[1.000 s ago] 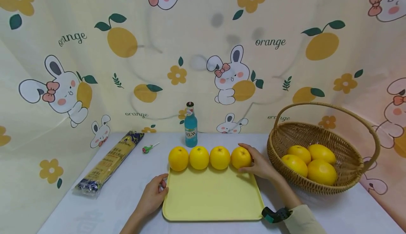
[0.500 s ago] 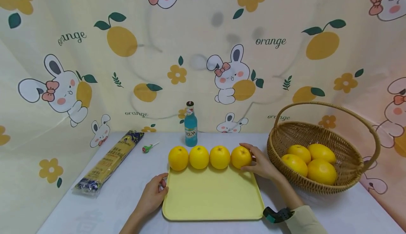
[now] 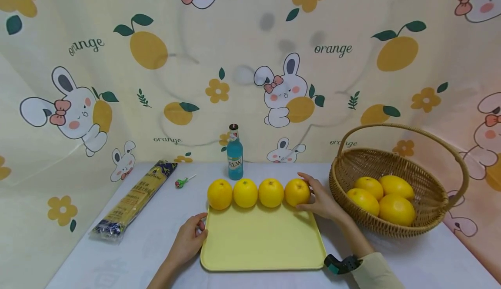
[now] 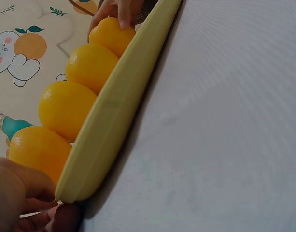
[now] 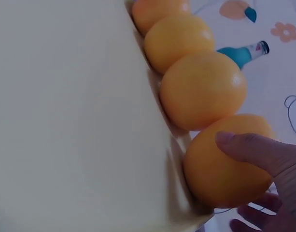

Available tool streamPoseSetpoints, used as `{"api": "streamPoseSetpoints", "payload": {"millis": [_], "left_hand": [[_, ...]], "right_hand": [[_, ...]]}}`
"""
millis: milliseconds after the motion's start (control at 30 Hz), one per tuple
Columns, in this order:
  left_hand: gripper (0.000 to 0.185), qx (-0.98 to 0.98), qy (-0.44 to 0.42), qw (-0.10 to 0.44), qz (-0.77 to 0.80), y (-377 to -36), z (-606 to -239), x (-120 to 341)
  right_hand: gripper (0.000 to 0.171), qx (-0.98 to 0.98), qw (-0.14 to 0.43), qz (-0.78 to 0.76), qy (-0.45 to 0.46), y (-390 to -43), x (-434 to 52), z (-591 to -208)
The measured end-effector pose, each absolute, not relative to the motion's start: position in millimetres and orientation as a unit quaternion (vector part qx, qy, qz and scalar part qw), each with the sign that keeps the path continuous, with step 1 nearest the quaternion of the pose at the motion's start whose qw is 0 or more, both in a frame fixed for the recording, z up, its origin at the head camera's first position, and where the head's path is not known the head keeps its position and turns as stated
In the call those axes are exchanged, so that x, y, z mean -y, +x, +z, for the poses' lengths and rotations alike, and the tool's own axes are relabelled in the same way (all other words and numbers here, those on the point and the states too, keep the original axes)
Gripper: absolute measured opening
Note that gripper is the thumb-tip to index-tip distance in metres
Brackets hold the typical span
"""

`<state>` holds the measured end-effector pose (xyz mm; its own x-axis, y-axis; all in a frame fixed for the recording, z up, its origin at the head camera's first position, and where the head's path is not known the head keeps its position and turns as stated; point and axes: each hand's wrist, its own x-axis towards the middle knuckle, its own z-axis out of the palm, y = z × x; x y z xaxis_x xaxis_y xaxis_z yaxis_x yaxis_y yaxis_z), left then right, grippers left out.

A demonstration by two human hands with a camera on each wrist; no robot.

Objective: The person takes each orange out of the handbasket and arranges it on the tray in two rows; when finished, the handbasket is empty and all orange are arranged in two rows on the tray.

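Progress, judged from the head view: four oranges stand in a row along the far edge of the yellow tray (image 3: 262,241), touching one another, and the rest of the tray is bare; three more fruits (image 3: 381,197) lie in the wicker basket (image 3: 430,223) to the right, so the filling appears partly done. The right hand (image 3: 322,199) cups the rightmost orange (image 3: 296,192) with fingers curled round its far side. The left hand (image 3: 189,239) grips the tray's near left edge, fingers bent over the rim. A blue bottle (image 3: 235,158) stands just behind the row, its label reading "RLW". A long packet (image 3: 133,202) lies to the left on the table (image 3: 411,258), print too small to read, with a lollipop (image 3: 182,183) near it. The backdrop (image 3: 117,106) bears the word "orange" several times among rabbits and fruit. Left wrist view: the tray (image 4: 119,111) is seen edge-on, the four oranges (image 4: 92,65) behind its rim; the left hand (image 4: 22,198) pinches the corner, and the far fingertips (image 4: 124,10) lie on the last orange. Right wrist view: the thumb (image 5: 254,147) lies across the nearest orange (image 5: 225,159), the bottle (image 5: 242,52) visible beyond; no legible writing here.
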<state>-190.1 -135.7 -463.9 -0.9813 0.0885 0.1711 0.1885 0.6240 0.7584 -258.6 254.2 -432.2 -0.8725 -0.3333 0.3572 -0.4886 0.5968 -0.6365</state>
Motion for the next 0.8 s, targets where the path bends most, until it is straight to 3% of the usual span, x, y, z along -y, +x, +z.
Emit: {"api": "streamPoseSetpoints", "payload": {"millis": [200,467,600,800], "left_hand": [[0.041,0.898,-0.087,0.068,-0.425,-190.0,-465.9,135.8],[0.042,0.896,-0.083,0.075,-0.43,-189.9,-464.8,136.6],[0.041,0.896,-0.079,0.071,-0.432,-189.7,-465.4,136.8],[0.042,0.895,-0.082,0.068,-0.433,-190.6,-466.9,136.0]], "right_hand": [[0.086,0.887,0.207,0.331,0.247,-239.2,-245.7,-401.3],[0.045,0.882,0.267,0.313,0.228,-225.6,-269.3,-330.4],[0.03,0.901,0.238,0.297,0.206,-226.6,-302.3,-301.9],[0.029,0.935,0.14,0.284,0.16,-232.4,-351.0,-278.2]]}}
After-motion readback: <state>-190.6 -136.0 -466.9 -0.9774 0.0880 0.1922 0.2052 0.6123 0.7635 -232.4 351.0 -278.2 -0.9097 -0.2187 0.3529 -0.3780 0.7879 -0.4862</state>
